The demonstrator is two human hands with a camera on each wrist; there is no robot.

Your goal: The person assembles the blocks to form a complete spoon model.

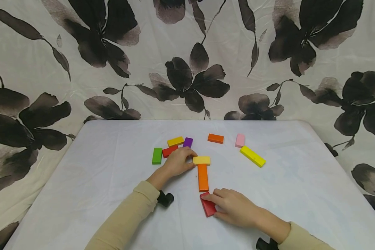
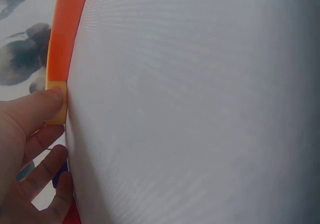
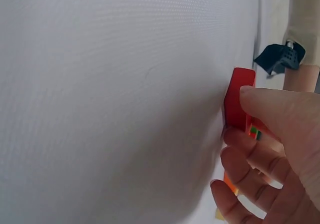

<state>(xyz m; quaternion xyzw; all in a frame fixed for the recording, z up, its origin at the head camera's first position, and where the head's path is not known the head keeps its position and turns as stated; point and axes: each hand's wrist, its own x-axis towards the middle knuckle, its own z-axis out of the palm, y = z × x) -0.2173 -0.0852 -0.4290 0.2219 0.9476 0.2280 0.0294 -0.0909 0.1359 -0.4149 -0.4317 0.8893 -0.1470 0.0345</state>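
Observation:
My left hand [image 1: 178,161] pinches the left end of a pale yellow block [image 1: 202,160] between thumb and fingers; its thumb lies on the block's side in the left wrist view. A long orange block [image 1: 203,177] runs from the yellow one toward me, the two forming a T. Nearer to me, my right hand [image 1: 237,206] grips a red block [image 1: 208,205], set slightly askew below the orange block's near end. In the right wrist view, the thumb presses on this red block [image 3: 239,97], with a fingertip at its other edge.
Left of the T lie a green block [image 1: 157,156], another red block [image 1: 170,151], a yellow block [image 1: 175,141] and a purple block [image 1: 188,142]. Toward the right are an orange block [image 1: 215,138], a pink block [image 1: 240,140] and a long yellow block [image 1: 252,156]. A white cloth [image 1: 112,166] covers the table.

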